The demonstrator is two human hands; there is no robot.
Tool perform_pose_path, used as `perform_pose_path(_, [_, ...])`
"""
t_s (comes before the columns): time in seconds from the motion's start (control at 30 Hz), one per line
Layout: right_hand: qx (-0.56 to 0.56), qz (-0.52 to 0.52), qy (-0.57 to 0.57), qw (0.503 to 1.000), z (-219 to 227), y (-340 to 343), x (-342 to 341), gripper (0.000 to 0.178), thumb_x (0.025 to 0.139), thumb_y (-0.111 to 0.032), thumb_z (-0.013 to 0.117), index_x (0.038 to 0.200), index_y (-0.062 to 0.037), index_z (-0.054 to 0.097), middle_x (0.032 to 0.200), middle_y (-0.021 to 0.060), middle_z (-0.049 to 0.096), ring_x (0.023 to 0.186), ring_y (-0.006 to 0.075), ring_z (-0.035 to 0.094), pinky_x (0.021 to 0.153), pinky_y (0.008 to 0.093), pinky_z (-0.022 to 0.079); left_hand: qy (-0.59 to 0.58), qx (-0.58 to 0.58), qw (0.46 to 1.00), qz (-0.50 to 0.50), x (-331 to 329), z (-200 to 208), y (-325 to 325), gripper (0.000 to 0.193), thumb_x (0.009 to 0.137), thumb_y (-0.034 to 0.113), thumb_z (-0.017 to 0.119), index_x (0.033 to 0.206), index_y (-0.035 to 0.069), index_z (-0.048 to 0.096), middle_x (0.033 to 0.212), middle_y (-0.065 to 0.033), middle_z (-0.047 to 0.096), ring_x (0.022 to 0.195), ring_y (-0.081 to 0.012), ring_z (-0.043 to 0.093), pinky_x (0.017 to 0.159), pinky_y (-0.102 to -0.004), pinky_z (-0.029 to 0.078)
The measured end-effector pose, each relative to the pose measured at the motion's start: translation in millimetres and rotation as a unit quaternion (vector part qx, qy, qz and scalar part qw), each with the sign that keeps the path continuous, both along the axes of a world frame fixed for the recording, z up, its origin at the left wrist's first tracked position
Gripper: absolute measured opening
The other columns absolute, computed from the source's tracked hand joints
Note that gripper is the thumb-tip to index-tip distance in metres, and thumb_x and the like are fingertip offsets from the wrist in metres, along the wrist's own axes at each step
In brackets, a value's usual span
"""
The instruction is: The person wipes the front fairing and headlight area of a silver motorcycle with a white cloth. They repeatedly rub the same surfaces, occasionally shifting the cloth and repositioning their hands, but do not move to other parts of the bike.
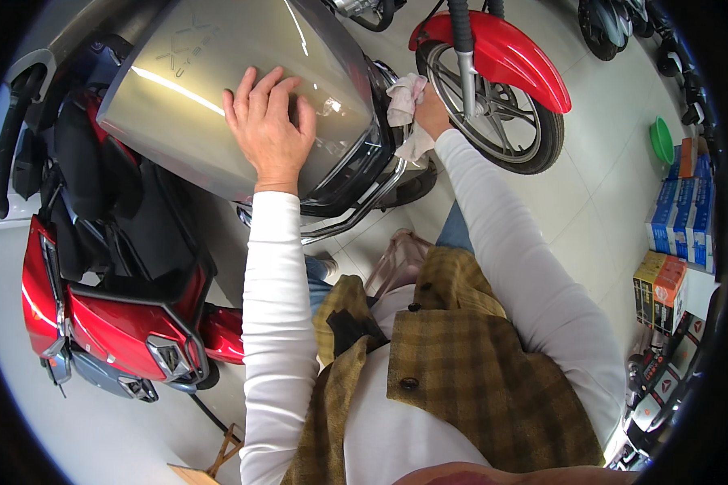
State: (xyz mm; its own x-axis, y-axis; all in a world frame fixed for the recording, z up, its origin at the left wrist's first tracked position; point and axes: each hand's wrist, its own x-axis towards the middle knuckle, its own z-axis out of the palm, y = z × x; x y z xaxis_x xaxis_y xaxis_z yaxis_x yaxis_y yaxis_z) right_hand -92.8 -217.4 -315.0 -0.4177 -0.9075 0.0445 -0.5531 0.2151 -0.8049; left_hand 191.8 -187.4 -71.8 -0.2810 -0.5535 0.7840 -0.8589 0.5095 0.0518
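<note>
Bright white indoor light is spreading over the pale floor [607,190], long streaks are glaring off the glossy gold panel [194,129], and fisheye distortion is bending edges near a black, blue-fringed rim.

The panel [251,50] looks glossy, the cloth [404,103] matt

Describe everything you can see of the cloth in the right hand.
The cloth is off-white with a pinkish tint and looks like soft fabric. It is crumpled, with one bunch above and a looser end below, and the right hand grips it from its right side. It sits at the dark-trimmed end of the glossy gold-grey bodywork; whether it presses on anything there is hard to tell.
</note>
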Motion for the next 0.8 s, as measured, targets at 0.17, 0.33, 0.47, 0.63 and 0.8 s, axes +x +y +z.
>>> perform_pose_path(0.17, [0.038, -0.090, -0.087, 0.991, -1.0, 34.4, 27.2, 0.058, 0.088, -0.022, 0.074, 0.134, -0.0032, 0.044, 0.124, 0.0337, 0.064, 0.116, 0.0511, 0.061, 0.099, 0.0529, 0.049, 0.007, -0.012, 1.000, -0.005, -0.9, -0.1, 0.2, 0.018, 0.081, 0.017, 0.070, 0.098, 0.017, 0.074, 0.120, 0.0016, 0.069, 0.132, -0.0294, 0.055, 0.118, -0.0579, 0.031])
perform_pose_path(0.33, [0.001, -0.141, -0.311, 0.940, -12.0, 84.1, 59.3, 0.067, 0.088, -0.023, 0.076, 0.143, -0.0033, 0.042, 0.128, 0.0232, 0.063, 0.116, 0.0373, 0.063, 0.098, 0.0447, 0.051, 0.012, -0.018, 1.000, -0.009, -0.6, -0.7, -0.4, 0.017, 0.081, 0.016, 0.070, 0.097, 0.017, 0.075, 0.119, 0.0008, 0.070, 0.131, -0.0290, 0.056, 0.118, -0.0578, 0.031])
perform_pose_path(0.47, [-0.003, -0.134, -0.491, 0.861, -20.8, 116.9, 75.4, 0.067, 0.090, -0.022, 0.076, 0.145, -0.0045, 0.043, 0.132, 0.0158, 0.059, 0.116, 0.0280, 0.060, 0.095, 0.0410, 0.052, 0.021, -0.020, 0.999, -0.017, 0.5, -0.5, 0.7, 0.017, 0.081, 0.016, 0.070, 0.097, 0.017, 0.075, 0.119, 0.0000, 0.070, 0.131, -0.0287, 0.056, 0.118, -0.0581, 0.032])
perform_pose_path(0.63, [0.021, -0.157, -0.545, 0.824, -22.9, 142.2, 93.2, 0.063, 0.091, -0.020, 0.075, 0.143, -0.0015, 0.044, 0.132, 0.0145, 0.058, 0.114, 0.0262, 0.061, 0.093, 0.0409, 0.053, 0.015, 0.006, 0.999, -0.042, 5.3, 7.0, 5.1, 0.018, 0.083, 0.016, 0.070, 0.101, 0.017, 0.075, 0.123, 0.0009, 0.070, 0.135, -0.0299, 0.054, 0.119, -0.0571, 0.030])
perform_pose_path(0.8, [0.040, -0.170, -0.516, 0.839, -8.5, 164.6, 105.9, 0.055, 0.090, -0.016, 0.074, 0.136, 0.0004, 0.047, 0.127, 0.0138, 0.061, 0.108, 0.0250, 0.063, 0.091, 0.0392, 0.054, 0.143, 0.037, 0.981, -0.126, 16.2, 1.6, 27.4, 0.018, 0.086, 0.008, 0.068, 0.103, 0.011, 0.073, 0.121, -0.0077, 0.071, 0.133, -0.0369, 0.055, 0.114, -0.0526, 0.038])
